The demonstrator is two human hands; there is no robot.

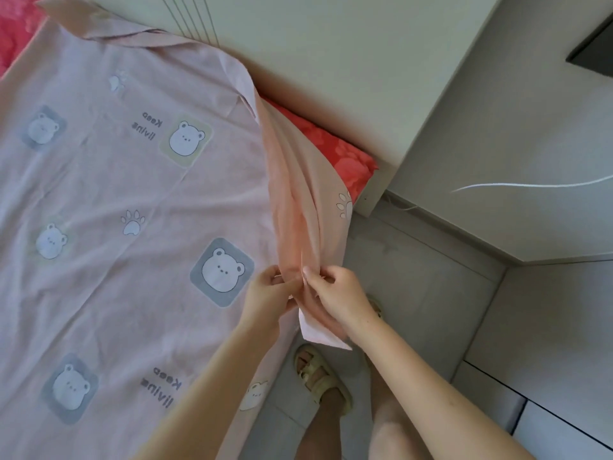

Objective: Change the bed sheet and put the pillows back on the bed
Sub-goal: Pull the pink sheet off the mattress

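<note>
Sheet (pixel 132 180) in pink with bear prints lies spread across the bed, its side edge bunched into a rope of folds that runs from the corner by the headboard (pixel 331 61) to the hands. Both pinch that gathered edge: left hand (pixel 268 290) and right hand (pixel 335 293) close together, fingers curled round the cloth, just off the bed's side above the floor (pixel 431 277). To do this well, I judge, shake the folds loose, find the true corner, and draw it square over the exposed red mattress cover (pixel 335 151) — then smooth inward. No pillows are in view.
</note>
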